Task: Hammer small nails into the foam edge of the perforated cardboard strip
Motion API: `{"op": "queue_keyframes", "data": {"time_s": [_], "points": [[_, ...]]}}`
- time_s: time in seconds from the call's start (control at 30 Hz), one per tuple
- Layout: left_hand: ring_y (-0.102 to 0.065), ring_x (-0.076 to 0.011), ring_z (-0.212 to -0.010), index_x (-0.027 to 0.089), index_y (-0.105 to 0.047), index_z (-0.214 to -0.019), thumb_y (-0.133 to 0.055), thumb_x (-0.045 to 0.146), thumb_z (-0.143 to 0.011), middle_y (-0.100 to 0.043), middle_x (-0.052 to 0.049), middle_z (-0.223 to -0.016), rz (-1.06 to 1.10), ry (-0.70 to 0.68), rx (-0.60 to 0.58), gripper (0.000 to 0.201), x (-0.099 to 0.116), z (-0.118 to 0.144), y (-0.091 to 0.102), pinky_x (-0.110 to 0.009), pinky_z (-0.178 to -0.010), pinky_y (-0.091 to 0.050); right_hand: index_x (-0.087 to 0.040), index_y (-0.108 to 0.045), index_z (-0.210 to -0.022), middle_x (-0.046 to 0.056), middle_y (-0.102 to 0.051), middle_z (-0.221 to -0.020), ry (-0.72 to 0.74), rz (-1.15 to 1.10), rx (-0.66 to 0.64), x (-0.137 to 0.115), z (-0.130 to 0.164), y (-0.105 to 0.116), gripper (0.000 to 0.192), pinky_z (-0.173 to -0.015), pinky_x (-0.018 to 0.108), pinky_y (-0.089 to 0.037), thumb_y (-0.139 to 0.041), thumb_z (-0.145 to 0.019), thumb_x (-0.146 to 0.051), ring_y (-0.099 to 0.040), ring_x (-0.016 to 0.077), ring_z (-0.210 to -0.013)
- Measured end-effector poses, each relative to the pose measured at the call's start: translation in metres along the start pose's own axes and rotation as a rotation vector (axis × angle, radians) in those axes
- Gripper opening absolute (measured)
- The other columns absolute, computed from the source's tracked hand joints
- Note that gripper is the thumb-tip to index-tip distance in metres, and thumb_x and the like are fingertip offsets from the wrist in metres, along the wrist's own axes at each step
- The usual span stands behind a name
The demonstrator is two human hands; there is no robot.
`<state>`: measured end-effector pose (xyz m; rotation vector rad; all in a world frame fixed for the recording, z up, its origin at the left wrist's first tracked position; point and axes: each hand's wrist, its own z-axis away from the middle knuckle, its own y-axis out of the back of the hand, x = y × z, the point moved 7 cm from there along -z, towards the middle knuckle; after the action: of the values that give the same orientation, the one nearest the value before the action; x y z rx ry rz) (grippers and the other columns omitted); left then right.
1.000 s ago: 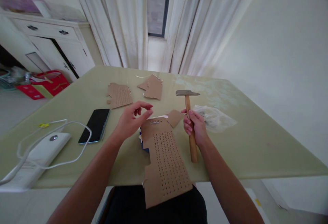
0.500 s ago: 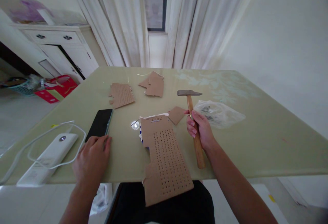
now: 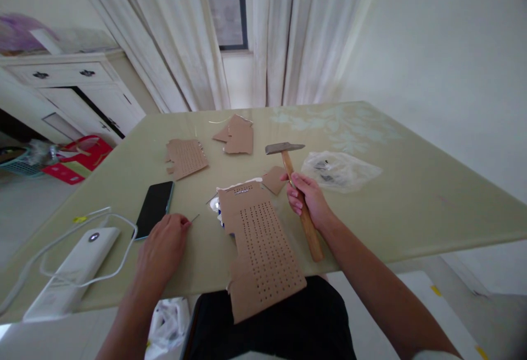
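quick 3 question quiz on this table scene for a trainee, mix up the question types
1. True or false: the right hand grips the hammer by its wooden handle.
2. Multiple choice: what lies just beyond the left hand, on its far side? A) the plastic bag B) the black phone C) the torn cardboard scraps
3. Short answer: what marks the big cardboard sheet that hangs over the table's near edge?

Key
1. True.
2. B.
3. Rows of small punched holes.
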<state>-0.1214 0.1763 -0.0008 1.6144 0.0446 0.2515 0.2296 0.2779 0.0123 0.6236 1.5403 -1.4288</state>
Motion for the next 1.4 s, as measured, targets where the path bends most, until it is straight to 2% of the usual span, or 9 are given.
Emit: {"op": "queue_keyframes", "data": {"time_s": [0.17,0.27,0.37,0.43,0.57,0.77,0.87,1.17,1.4], "points": [[-0.068,-0.0353,-0.093,0.019,-0.067,-0.1,-0.037,0.031,-0.109,-0.075,-0.017,-0.098,-0.005,-0.055,0.144,0.033,0.016,-0.008,0.014,-0.046,-0.085,-0.051,-0.017,-0.075,-0.1,-0.011,-0.046,-0.059,-0.023,0.004,-0.01,0.003,0.001,-0.001,0.05,-0.03,0.017,-0.033,-0.092,-0.08,-0.06,-0.034,0.0052,-0.038],[-0.065,-0.0315,-0.088,0.021,-0.07,-0.113,-0.048,0.036,-0.108,-0.078,-0.011,-0.099,0.2,-0.045,0.359,0.027,0.033,-0.012,0.049,-0.043,-0.083,-0.05,-0.018,-0.075,-0.1,-0.011,-0.046,-0.059,-0.036,0.0,-0.007,0.004,0.0,-0.002,0.051,-0.03,0.016,-0.033,-0.092,-0.08,-0.061,-0.033,0.005,-0.038],[-0.062,-0.0242,-0.083,0.024,-0.074,-0.12,-0.056,0.035,-0.107,-0.081,-0.008,-0.106,0.462,-0.239,0.504,0.025,0.074,-0.02,0.085,-0.039,-0.084,-0.05,-0.017,-0.075,-0.1,-0.011,-0.047,-0.059,-0.049,-0.005,0.003,0.006,0.0,-0.001,0.054,-0.03,0.016,-0.033,-0.094,-0.077,-0.062,-0.033,0.0048,-0.039],[-0.061,-0.02,-0.077,0.023,-0.077,-0.109,-0.063,0.037,-0.105,-0.081,-0.006,-0.099,0.653,-0.356,0.473,0.02,0.103,-0.033,0.097,-0.034,-0.077,-0.049,-0.017,-0.074,-0.099,-0.011,-0.047,-0.059,-0.053,-0.003,0.008,0.006,0.0,-0.001,0.055,-0.03,0.016,-0.033,-0.094,-0.076,-0.063,-0.033,0.0047,-0.038],[-0.061,-0.0169,-0.072,0.021,-0.073,-0.103,-0.07,0.04,-0.1,-0.08,-0.005,-0.091,0.99,-0.44,0.259,0.02,0.139,-0.066,0.084,-0.031,-0.069,-0.049,-0.017,-0.074,-0.1,-0.011,-0.047,-0.059,-0.067,0.004,0.014,0.008,0.001,0.0,0.054,-0.03,0.016,-0.033,-0.094,-0.077,-0.062,-0.033,0.0049,-0.039],[-0.053,-0.014,-0.067,0.022,-0.079,-0.101,-0.077,0.039,-0.094,-0.075,-0.001,-0.083,0.989,-0.364,0.337,0.018,0.127,-0.071,0.063,-0.027,-0.062,-0.043,-0.017,-0.075,-0.101,-0.011,-0.046,-0.06,-0.095,0.014,0.026,0.009,0.004,0.001,0.051,-0.03,0.016,-0.034,-0.091,-0.082,-0.061,-0.033,0.0047,-0.038],[-0.056,-0.0138,-0.07,0.023,-0.079,-0.104,-0.077,0.035,-0.094,-0.079,-0.001,-0.09,0.92,-0.369,0.362,0.016,0.124,-0.062,0.068,-0.025,-0.061,-0.044,-0.017,-0.075,-0.101,-0.01,-0.047,-0.061,-0.103,0.018,0.023,0.008,0.007,0.0,0.046,-0.03,0.015,-0.035,-0.089,-0.086,-0.058,-0.034,0.0048,-0.039],[-0.057,-0.0137,-0.066,0.023,-0.081,-0.096,-0.07,0.03,-0.102,-0.079,0.0,-0.084,0.764,-0.525,0.287,0.015,0.135,-0.056,0.079,-0.031,-0.07,-0.048,-0.018,-0.076,-0.102,-0.01,-0.046,-0.062,-0.142,0.006,0.027,0.003,0.014,-0.002,0.041,-0.03,0.016,-0.036,-0.087,-0.089,-0.055,-0.033,0.0052,-0.039],[-0.055,-0.0124,-0.061,0.024,-0.083,-0.096,-0.077,0.029,-0.096,-0.077,0.002,-0.078,0.718,-0.534,0.284,0.008,0.138,-0.054,0.08,-0.031,-0.068,-0.046,-0.019,-0.077,-0.104,-0.009,-0.047,-0.062,-0.165,0.0,-0.004,0.005,0.018,-0.005,0.039,-0.03,0.016,-0.037,-0.085,-0.092,-0.055,-0.033,0.0055,-0.039]]}}
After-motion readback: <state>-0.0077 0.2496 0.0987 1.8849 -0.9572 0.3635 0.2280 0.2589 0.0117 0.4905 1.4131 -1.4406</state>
